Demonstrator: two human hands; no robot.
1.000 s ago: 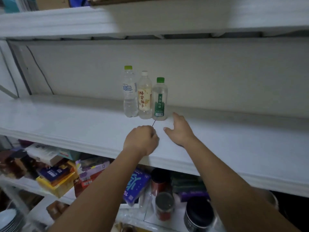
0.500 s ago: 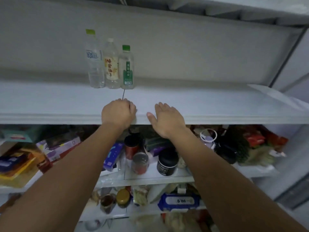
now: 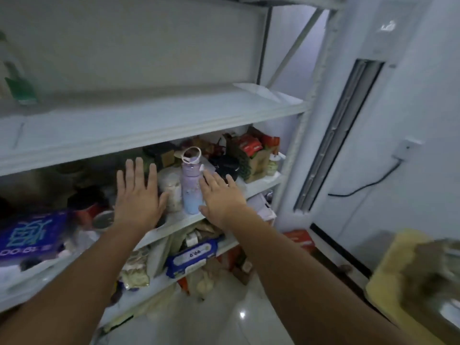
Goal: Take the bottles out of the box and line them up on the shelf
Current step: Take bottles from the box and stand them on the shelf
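Holding left hand [image 3: 137, 197] and right hand [image 3: 221, 199] out flat, fingers straight and spread, gripping nothing. Hovering before cluttered lower shelf [image 3: 174, 224], flanking upright lilac flask [image 3: 191, 192]. Showing green-labelled bottle [image 3: 21, 90] only as blur at far left edge, standing on white shelf [image 3: 161, 115] above hands.

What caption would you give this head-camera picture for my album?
Left hand and right hand, both empty and spread open, hover before a cluttered shelf, a lilac flask between them.
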